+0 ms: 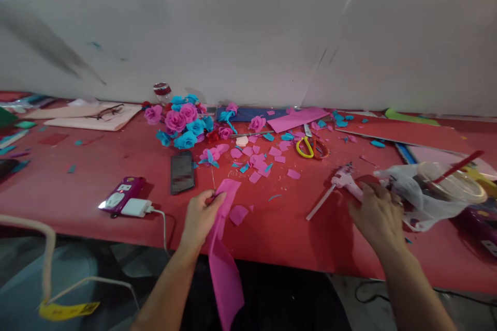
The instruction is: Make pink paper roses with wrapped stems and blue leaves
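Note:
My left hand (201, 215) is closed on a long strip of pink crepe paper (224, 264) that hangs over the near edge of the red table (89, 170). My right hand (376, 212) reaches to a white glue gun (344, 182) lying on the table, its fingers curled on the gun's handle. A thin wire stem (213, 178) lies just beyond my left hand. Small pink petal pieces (256, 163) are scattered ahead between my hands. A bunch of pink and blue paper roses (185, 121) lies further back.
Yellow and red scissors (311, 147) lie behind the petals. A dark phone (182, 171) and a purple power strip with a white charger (125, 196) sit left. At the right a clear plastic bag with a lidded cup (438, 189). White boards wall the table's far side.

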Tool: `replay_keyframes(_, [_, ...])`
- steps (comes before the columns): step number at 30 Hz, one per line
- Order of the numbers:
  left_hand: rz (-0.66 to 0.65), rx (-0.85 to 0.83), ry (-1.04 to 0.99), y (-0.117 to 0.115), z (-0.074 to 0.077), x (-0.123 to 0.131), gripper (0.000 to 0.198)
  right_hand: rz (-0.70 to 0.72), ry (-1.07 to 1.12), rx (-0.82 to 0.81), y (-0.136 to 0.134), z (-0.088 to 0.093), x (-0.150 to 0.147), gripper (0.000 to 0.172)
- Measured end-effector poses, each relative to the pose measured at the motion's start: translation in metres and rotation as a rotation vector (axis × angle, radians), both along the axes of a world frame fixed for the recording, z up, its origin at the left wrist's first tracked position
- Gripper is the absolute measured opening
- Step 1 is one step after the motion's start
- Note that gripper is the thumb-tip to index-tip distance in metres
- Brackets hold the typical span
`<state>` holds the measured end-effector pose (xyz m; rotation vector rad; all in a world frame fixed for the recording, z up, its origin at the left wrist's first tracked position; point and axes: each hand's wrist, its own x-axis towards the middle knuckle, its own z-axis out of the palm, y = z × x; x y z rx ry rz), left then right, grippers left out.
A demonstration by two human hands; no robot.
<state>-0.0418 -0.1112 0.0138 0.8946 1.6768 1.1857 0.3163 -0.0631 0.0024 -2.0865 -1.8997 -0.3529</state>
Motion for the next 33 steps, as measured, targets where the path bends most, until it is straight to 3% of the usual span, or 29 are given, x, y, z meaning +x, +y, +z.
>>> replay_keyframes(4, [-0.023,-0.047,-0.392,-0.006,0.001,0.004,0.036,-0.074,-0.097,-0.099,0.007,-0.003,0.014,0.045])
replay_keyframes(7, [-0.067,-0.029,-0.411,-0.003,0.000,0.026,0.035,-0.115,-0.103,-0.139,0.008,-0.003,0.012,0.044])
replay_keyframes(15, [-0.278,0.005,-0.160,0.035,-0.024,0.075,0.024,-0.093,-0.102,-0.280,0.015,-0.005,0.013,0.035])
replay_keyframes(22, [-0.258,0.052,0.290,0.053,-0.049,0.088,0.035,-0.039,-0.066,-0.226,0.026,-0.009,0.011,0.045])
replay_keyframes(25, [-0.280,0.151,0.422,0.052,-0.047,0.091,0.034,-0.013,0.004,-0.208,0.031,-0.010,0.016,0.048])
replay_keyframes(29, [-0.347,0.184,0.464,0.049,-0.040,0.093,0.015,-0.047,0.111,-0.096,0.027,-0.001,0.021,0.046])
replay_keyframes(33, [-0.379,0.181,0.493,0.046,-0.039,0.093,0.020,-0.005,0.462,-0.008,0.007,0.015,0.008,0.032])
